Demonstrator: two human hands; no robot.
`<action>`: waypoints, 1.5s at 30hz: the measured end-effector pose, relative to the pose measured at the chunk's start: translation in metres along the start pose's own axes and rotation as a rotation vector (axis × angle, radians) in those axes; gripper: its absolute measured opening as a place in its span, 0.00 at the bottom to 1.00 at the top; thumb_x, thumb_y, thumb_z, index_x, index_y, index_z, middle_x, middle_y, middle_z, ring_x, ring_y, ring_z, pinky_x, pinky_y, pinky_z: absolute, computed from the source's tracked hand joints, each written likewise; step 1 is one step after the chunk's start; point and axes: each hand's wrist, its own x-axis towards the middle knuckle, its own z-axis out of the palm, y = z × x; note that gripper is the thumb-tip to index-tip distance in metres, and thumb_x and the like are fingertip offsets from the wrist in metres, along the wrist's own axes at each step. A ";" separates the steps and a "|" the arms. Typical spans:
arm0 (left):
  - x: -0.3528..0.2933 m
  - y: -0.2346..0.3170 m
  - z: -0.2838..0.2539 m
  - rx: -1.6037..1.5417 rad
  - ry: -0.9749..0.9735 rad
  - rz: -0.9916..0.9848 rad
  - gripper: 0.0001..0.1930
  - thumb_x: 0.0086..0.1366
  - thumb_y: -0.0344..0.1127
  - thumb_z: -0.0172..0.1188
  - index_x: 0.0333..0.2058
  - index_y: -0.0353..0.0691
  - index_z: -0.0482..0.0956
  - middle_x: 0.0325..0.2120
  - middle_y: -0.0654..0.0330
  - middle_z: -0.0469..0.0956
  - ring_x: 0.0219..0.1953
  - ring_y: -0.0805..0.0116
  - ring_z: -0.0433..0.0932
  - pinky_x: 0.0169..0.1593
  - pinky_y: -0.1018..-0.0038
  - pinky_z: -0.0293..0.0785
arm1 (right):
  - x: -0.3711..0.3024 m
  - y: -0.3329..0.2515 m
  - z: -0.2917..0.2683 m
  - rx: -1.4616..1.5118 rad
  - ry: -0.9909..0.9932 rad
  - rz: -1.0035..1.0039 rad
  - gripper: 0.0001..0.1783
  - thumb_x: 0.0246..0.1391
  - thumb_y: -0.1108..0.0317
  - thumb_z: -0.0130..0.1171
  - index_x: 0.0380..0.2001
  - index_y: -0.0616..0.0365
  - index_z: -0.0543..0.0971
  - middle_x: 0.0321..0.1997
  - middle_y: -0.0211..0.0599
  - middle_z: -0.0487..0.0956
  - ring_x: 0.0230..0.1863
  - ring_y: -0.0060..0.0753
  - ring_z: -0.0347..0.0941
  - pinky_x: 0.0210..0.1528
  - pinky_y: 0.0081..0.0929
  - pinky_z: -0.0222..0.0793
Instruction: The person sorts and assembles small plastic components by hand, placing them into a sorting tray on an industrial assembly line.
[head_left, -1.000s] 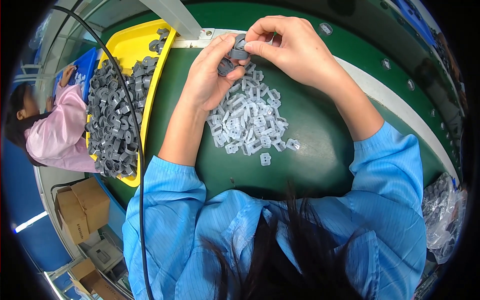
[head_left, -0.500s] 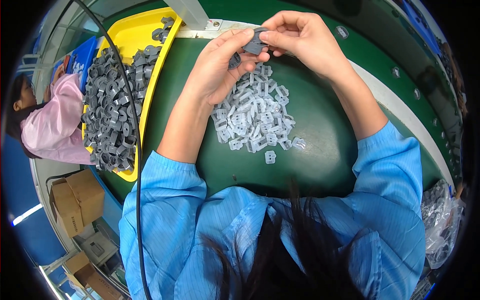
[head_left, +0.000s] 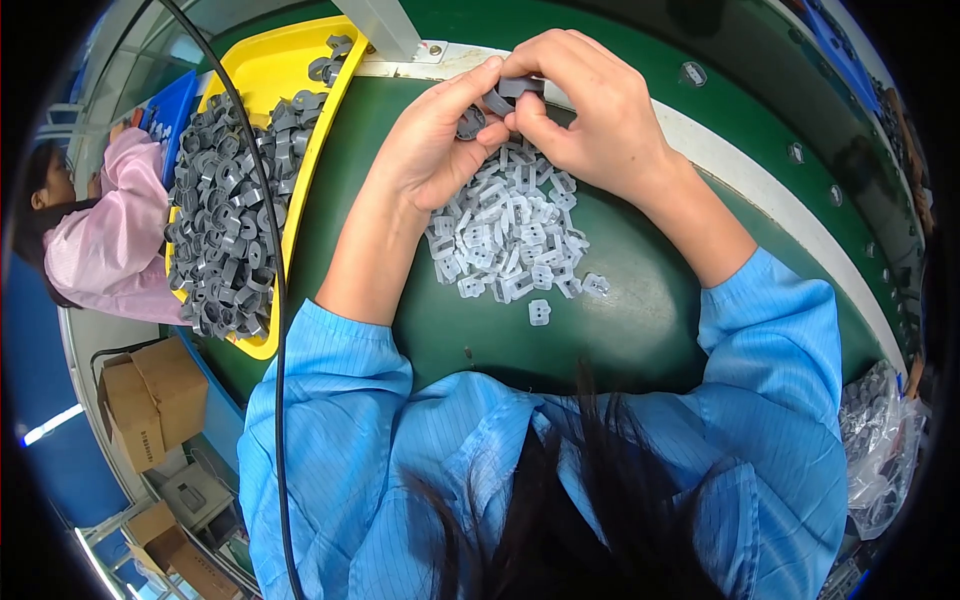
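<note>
Above the far end of a heap of small translucent plastic pieces point(head_left: 510, 235), my two hands meet. A dark grey ring-shaped plastic part point(head_left: 513, 90) sits between them. My left hand point(head_left: 432, 135) is closed, with its thumb and fingers at the part's left side, and a second dark grey round part point(head_left: 470, 123) shows in its palm. My right hand point(head_left: 590, 115) grips the ring-shaped part from the right, forefinger curled over the top and thumb beneath. Whether a translucent piece is inside the part is hidden by the fingers.
On the left stands a yellow tray point(head_left: 352, 62) of dark grey parts, crossed by a black cable point(head_left: 262, 190). A pale metal strip point(head_left: 720, 142) edges the green table point(head_left: 640, 330). Beyond it, a green surface carries small pieces. A person in pink point(head_left: 115, 235) sits far left; cardboard boxes point(head_left: 150, 400) stand below.
My right hand has come lower and turned, its fingers now curled over the ring-shaped part. That part has tilted between my hands. Small pieces on the green surface beyond have shifted slightly.
</note>
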 end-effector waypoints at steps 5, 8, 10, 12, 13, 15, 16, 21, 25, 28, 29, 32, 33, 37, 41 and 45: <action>0.004 0.006 -0.006 0.190 0.126 0.068 0.15 0.67 0.42 0.50 0.40 0.33 0.72 0.33 0.54 0.75 0.29 0.76 0.69 0.29 0.85 0.66 | 0.005 0.024 -0.011 0.110 -0.143 0.656 0.15 0.47 0.71 0.55 0.41 0.61 0.73 0.32 0.38 0.78 0.34 0.30 0.74 0.39 0.24 0.69; 0.007 0.009 -0.018 0.211 0.206 0.139 0.17 0.69 0.42 0.47 0.43 0.31 0.70 0.37 0.50 0.74 0.29 0.75 0.68 0.27 0.86 0.64 | -0.007 0.072 -0.019 0.062 -0.170 0.856 0.19 0.48 0.71 0.56 0.46 0.59 0.71 0.39 0.46 0.78 0.39 0.36 0.75 0.44 0.26 0.69; 0.007 0.010 -0.021 0.206 0.208 0.138 0.17 0.69 0.42 0.46 0.44 0.31 0.70 0.37 0.50 0.74 0.30 0.74 0.68 0.27 0.86 0.65 | -0.023 0.097 -0.020 -0.130 -0.207 0.887 0.18 0.51 0.66 0.52 0.47 0.56 0.73 0.40 0.41 0.77 0.40 0.34 0.72 0.47 0.26 0.66; 0.005 0.013 -0.024 0.203 0.205 0.137 0.18 0.69 0.41 0.46 0.47 0.29 0.69 0.38 0.50 0.74 0.31 0.73 0.69 0.29 0.85 0.67 | -0.029 0.111 -0.021 -0.301 -0.278 0.787 0.18 0.51 0.67 0.53 0.46 0.56 0.73 0.41 0.41 0.76 0.42 0.37 0.72 0.48 0.29 0.66; 0.005 0.014 -0.025 0.195 0.198 0.130 0.19 0.69 0.41 0.46 0.48 0.28 0.68 0.38 0.50 0.74 0.32 0.72 0.70 0.30 0.84 0.68 | -0.026 0.107 -0.019 -0.301 -0.282 0.781 0.18 0.51 0.67 0.53 0.46 0.56 0.73 0.41 0.41 0.76 0.42 0.37 0.72 0.48 0.29 0.66; 0.004 0.016 -0.027 0.183 0.196 0.131 0.19 0.70 0.40 0.45 0.49 0.28 0.67 0.39 0.50 0.74 0.33 0.72 0.70 0.32 0.84 0.70 | -0.018 0.084 -0.012 -0.436 -0.056 0.310 0.16 0.49 0.66 0.56 0.43 0.55 0.76 0.37 0.38 0.77 0.41 0.40 0.71 0.46 0.32 0.66; 0.004 0.017 -0.029 0.160 0.199 0.139 0.20 0.70 0.39 0.45 0.50 0.27 0.66 0.39 0.50 0.74 0.33 0.71 0.71 0.33 0.84 0.71 | -0.010 0.068 -0.009 -0.332 -0.121 0.380 0.12 0.47 0.66 0.59 0.37 0.55 0.79 0.34 0.36 0.77 0.39 0.39 0.70 0.44 0.33 0.66; 0.006 0.016 -0.026 0.116 0.265 0.142 0.17 0.69 0.41 0.46 0.42 0.30 0.73 0.35 0.54 0.75 0.32 0.73 0.71 0.37 0.80 0.70 | -0.012 0.010 0.026 -0.269 -0.315 0.180 0.07 0.44 0.65 0.60 0.25 0.58 0.81 0.30 0.37 0.76 0.40 0.42 0.67 0.43 0.35 0.66; 0.007 0.014 -0.031 0.106 0.221 0.116 0.17 0.68 0.44 0.49 0.40 0.32 0.73 0.31 0.57 0.74 0.32 0.74 0.71 0.37 0.82 0.69 | -0.009 0.006 0.023 -0.023 -0.417 0.391 0.08 0.43 0.66 0.62 0.25 0.59 0.81 0.30 0.37 0.76 0.40 0.42 0.68 0.45 0.35 0.66; 0.008 0.012 -0.033 0.107 0.208 0.085 0.18 0.67 0.45 0.50 0.40 0.33 0.74 0.29 0.60 0.73 0.31 0.74 0.70 0.37 0.83 0.68 | -0.002 0.015 0.016 0.411 -0.488 0.828 0.09 0.43 0.65 0.62 0.25 0.59 0.81 0.29 0.37 0.76 0.38 0.42 0.68 0.45 0.35 0.66; 0.008 0.012 -0.034 0.088 0.187 0.067 0.18 0.67 0.45 0.50 0.40 0.33 0.74 0.29 0.61 0.73 0.32 0.75 0.70 0.36 0.83 0.68 | 0.001 0.015 0.012 0.447 -0.482 0.882 0.10 0.43 0.63 0.63 0.25 0.59 0.81 0.29 0.36 0.76 0.37 0.41 0.69 0.44 0.34 0.66; 0.007 0.012 -0.030 0.181 0.170 0.118 0.22 0.67 0.43 0.51 0.48 0.28 0.67 0.37 0.52 0.73 0.34 0.73 0.73 0.36 0.85 0.73 | -0.007 0.019 0.012 0.058 -0.388 0.519 0.11 0.44 0.62 0.62 0.26 0.59 0.81 0.29 0.37 0.76 0.38 0.41 0.69 0.44 0.35 0.66; 0.007 0.014 -0.030 0.205 0.198 0.110 0.20 0.68 0.40 0.49 0.51 0.27 0.66 0.41 0.49 0.73 0.42 0.68 0.75 0.43 0.83 0.75 | -0.010 0.016 0.015 -0.009 -0.372 0.465 0.11 0.44 0.62 0.63 0.26 0.59 0.81 0.30 0.37 0.75 0.39 0.41 0.69 0.43 0.35 0.66; 0.004 0.018 -0.026 0.080 0.219 0.184 0.18 0.67 0.32 0.46 0.51 0.24 0.66 0.41 0.50 0.69 0.48 0.56 0.73 0.57 0.70 0.69 | -0.016 0.002 0.024 -0.233 -0.387 0.260 0.12 0.42 0.61 0.65 0.24 0.59 0.81 0.30 0.38 0.75 0.40 0.42 0.68 0.45 0.35 0.66; 0.007 0.020 -0.032 -0.003 0.208 0.204 0.18 0.61 0.26 0.50 0.48 0.21 0.66 0.43 0.49 0.70 0.47 0.57 0.75 0.54 0.72 0.72 | -0.009 -0.005 0.025 -0.204 -0.419 0.301 0.10 0.41 0.64 0.65 0.23 0.60 0.81 0.30 0.39 0.77 0.38 0.40 0.71 0.43 0.33 0.69; 0.005 0.011 -0.021 0.324 0.244 0.277 0.17 0.54 0.21 0.58 0.44 0.25 0.71 0.37 0.53 0.77 0.40 0.67 0.79 0.48 0.77 0.74 | 0.001 0.015 0.008 0.523 -0.485 0.884 0.09 0.43 0.67 0.65 0.25 0.61 0.81 0.28 0.37 0.80 0.30 0.25 0.76 0.37 0.21 0.70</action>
